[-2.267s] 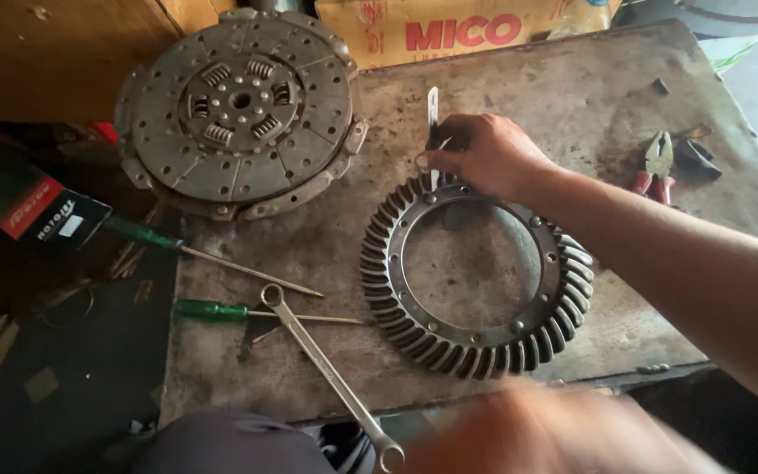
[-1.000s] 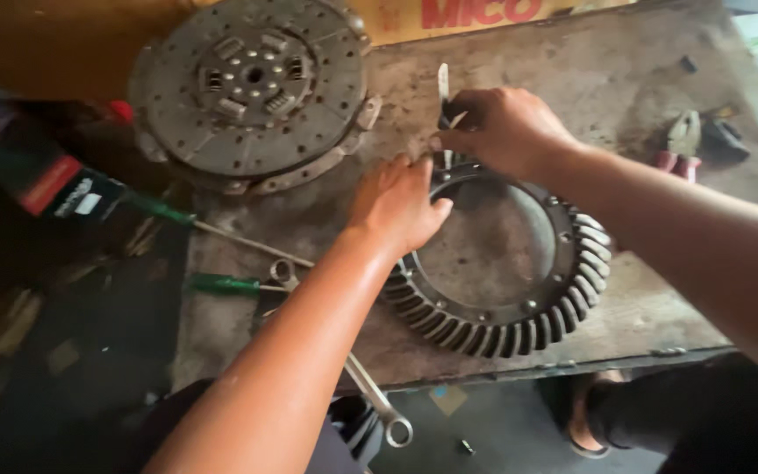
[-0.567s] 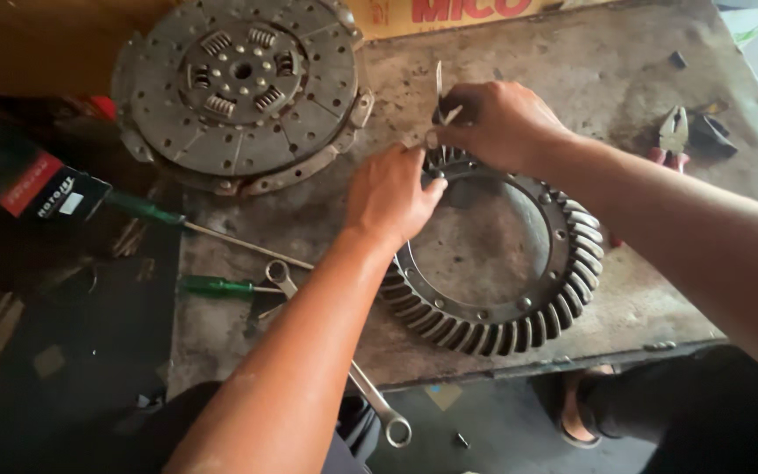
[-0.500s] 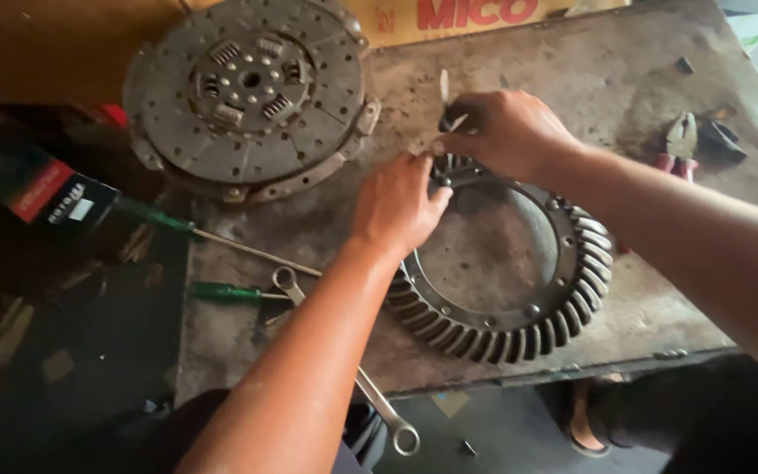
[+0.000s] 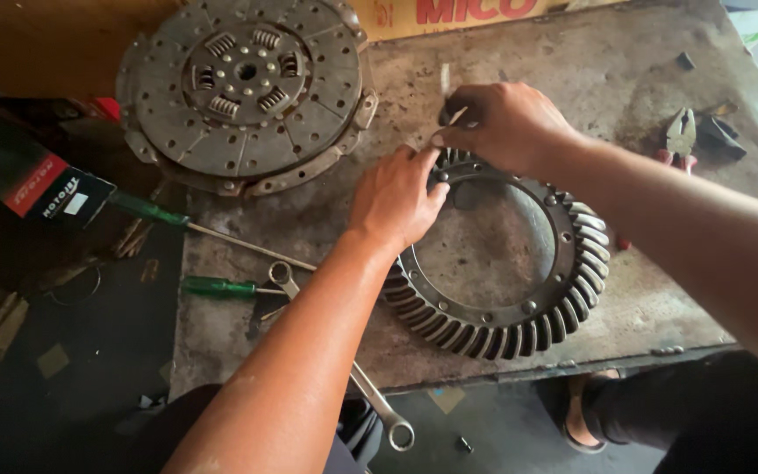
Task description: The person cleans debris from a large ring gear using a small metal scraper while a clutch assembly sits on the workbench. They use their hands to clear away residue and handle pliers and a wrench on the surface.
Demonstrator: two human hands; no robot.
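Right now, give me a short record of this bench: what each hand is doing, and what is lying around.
left hand: left hand rests on the upper left rim of the ring gear
right hand: right hand pinches a thin metal tool at the gear's top edge
surface: worn metal bench
upper left: clutch disc
near left arm: green screwdriver, combination wrench
right edge: pliers

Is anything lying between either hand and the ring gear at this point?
Nothing visible does. The left hand rests directly on the ring gear at its upper-left rim, and the right hand, pinching a thin metal tool, sits right at the top edge.
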